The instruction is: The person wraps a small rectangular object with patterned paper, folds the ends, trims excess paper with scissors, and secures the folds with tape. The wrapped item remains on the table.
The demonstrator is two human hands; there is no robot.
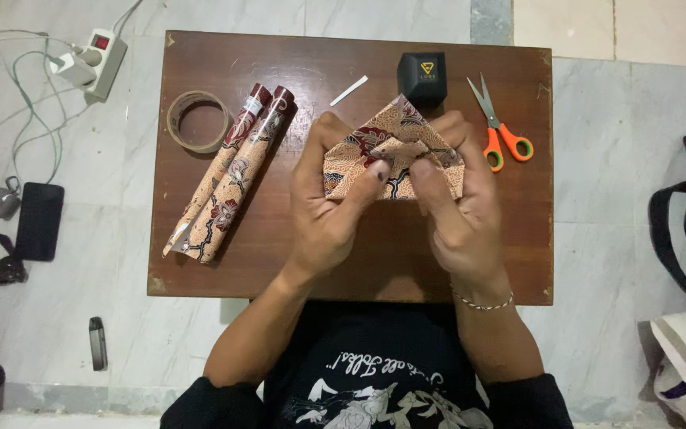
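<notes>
Both hands meet over the bench (pixel 359 270): left hand (pixel 323 202) and right hand (pixel 458 210) pinch a patterned paper-wrapped parcel (pixel 383 147), which lies just beyond the fingers (pixel 375 171), its folded flap between both thumbs.

brown table (pixel 359 262) bears tape ring (pixel 198 121), paper rolls (pixel 232 171), scissors (pixel 498 127), black box (pixel 422 77).

Small black box (pixel 422 78), perhaps yellow-marked; dark phone (pixel 39 220) on floor.
</notes>
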